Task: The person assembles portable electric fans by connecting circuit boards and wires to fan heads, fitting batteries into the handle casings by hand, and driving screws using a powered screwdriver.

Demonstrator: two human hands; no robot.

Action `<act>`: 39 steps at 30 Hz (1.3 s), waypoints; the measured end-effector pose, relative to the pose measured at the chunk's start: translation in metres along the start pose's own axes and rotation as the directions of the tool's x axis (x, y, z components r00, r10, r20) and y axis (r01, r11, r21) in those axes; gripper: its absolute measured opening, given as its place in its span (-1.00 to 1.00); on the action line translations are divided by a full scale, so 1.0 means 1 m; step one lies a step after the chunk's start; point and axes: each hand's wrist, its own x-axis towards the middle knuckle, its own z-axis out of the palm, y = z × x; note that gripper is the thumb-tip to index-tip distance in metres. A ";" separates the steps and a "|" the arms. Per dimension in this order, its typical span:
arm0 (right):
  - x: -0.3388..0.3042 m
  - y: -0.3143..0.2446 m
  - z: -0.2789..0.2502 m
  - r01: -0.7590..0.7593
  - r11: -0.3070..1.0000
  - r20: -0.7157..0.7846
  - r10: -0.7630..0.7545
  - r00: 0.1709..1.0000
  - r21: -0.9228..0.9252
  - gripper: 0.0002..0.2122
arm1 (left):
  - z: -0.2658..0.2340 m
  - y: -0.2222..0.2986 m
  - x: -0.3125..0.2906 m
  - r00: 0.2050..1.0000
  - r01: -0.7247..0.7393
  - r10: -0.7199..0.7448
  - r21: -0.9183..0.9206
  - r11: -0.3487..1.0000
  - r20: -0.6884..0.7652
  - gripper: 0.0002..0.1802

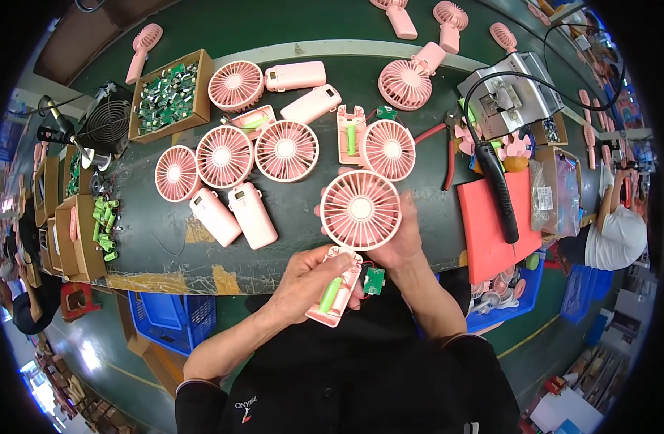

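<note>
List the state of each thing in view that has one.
Left hand: gripping handle shell
Right hand: holding fan head
Handle shell: open
Fan head: facing upward
Green battery: inside shell
Circuit board: outside shell
Red-handled pliers: spread open
Cardboard box: open, filled
Black corded tool: out of hand

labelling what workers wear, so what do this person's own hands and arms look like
Both the left hand and the right hand are gloveless, and the forearms are bare, with no watch or bracelet visible. The short sleeves are black, part of a black shirt with small white lettering and a red-and-white mark.
</note>
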 end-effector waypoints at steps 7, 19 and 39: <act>-0.042 -0.033 0.018 0.128 0.638 -0.050 -0.253 0.966 -0.759 -0.56 | -0.011 -0.006 -0.004 0.991 -0.031 0.025 -0.046 0.998 -0.135 -0.69; -0.073 0.003 0.019 0.475 -0.247 0.535 -0.415 0.736 -0.844 -0.49 | -0.001 -0.017 0.004 0.985 -0.017 -0.010 -0.156 0.988 -0.171 -0.69; -0.060 -0.018 0.036 0.505 -0.026 0.480 -0.355 0.802 -0.863 -0.76 | -0.012 -0.015 0.009 0.998 0.066 -0.064 -0.108 0.992 0.023 -0.68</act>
